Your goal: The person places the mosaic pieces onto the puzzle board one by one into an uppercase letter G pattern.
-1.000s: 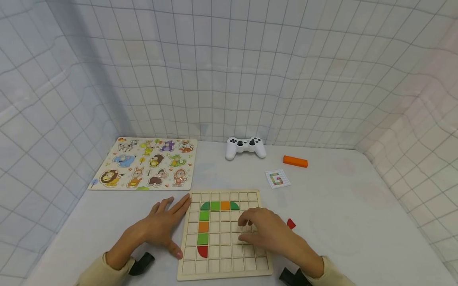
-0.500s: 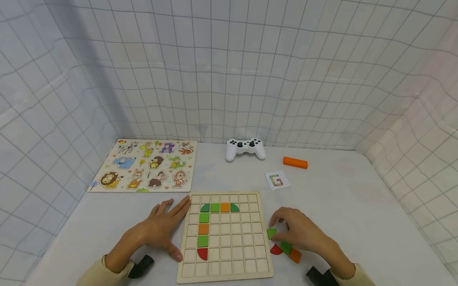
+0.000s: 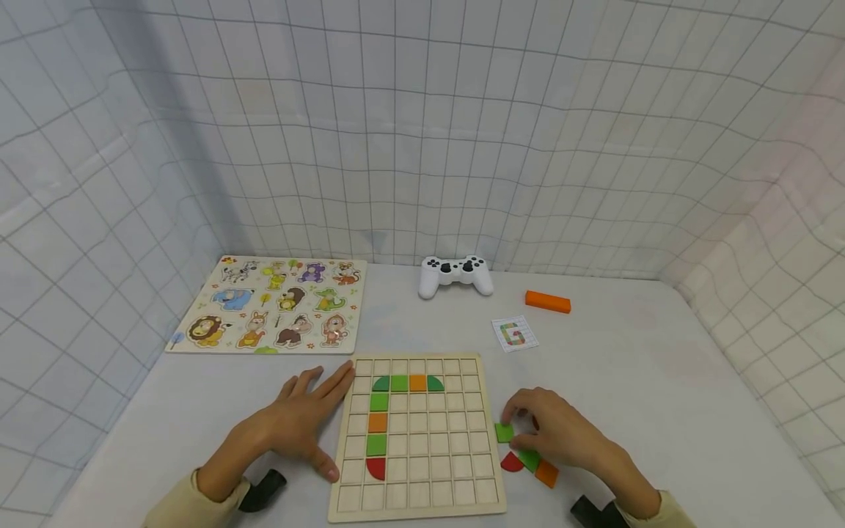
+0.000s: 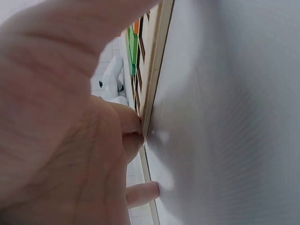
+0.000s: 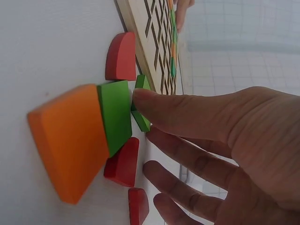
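Note:
The wooden grid board [image 3: 417,488] lies on the table, bearing green, orange and red tiles in its upper and left cells. Along its left edge my left hand [image 3: 300,418] rests with fingers spread, fingertips and thumb touching the frame. My right hand [image 3: 561,433], beside the board's right edge, pinches a green square tile [image 3: 503,433] between thumb and index finger; the tile is on or close to the table. In the right wrist view the thumb covers part of that green tile [image 5: 141,82]. By this hand lie a red quarter-round tile [image 3: 512,462], another green tile [image 3: 529,459] and an orange tile [image 3: 546,474].
An animal peg puzzle [image 3: 271,304] lies at the back left. Behind the board are a white game controller [image 3: 455,275], a pattern card [image 3: 515,334] and an orange block [image 3: 548,301]. More red tiles [image 5: 124,164] lie under the right hand. Grid-patterned cloth walls enclose the table.
My right hand has moved from over the board to the loose tiles at its right, uncovering the board's right cells. The left hand has kept its place.

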Demonstrator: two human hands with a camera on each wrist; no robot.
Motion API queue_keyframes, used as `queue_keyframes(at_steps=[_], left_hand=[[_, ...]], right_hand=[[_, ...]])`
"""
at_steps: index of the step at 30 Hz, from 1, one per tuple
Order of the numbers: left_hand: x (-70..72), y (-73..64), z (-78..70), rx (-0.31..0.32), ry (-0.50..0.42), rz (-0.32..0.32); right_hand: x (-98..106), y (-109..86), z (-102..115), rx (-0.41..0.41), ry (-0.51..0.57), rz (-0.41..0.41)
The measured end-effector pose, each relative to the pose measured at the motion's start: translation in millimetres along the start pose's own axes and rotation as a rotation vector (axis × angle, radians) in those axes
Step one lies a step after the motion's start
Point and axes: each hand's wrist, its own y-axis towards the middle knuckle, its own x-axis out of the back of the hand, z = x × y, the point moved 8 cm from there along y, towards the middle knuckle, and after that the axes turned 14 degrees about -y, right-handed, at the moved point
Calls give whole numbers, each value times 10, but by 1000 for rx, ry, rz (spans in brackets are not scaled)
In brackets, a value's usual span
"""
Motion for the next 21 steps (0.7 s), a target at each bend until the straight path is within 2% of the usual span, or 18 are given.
queue_keyframes(at_steps=[9,15,21], left_hand=[[2,-1,-5,12,-14,8],[-7,8,20,20,-8,7],[-3,7,1,15,-7,6]], right_hand=[[-17,-7,11,43,4,-17],[-35,4,12,29,54,10],[-27,11,11,23,55,11]])
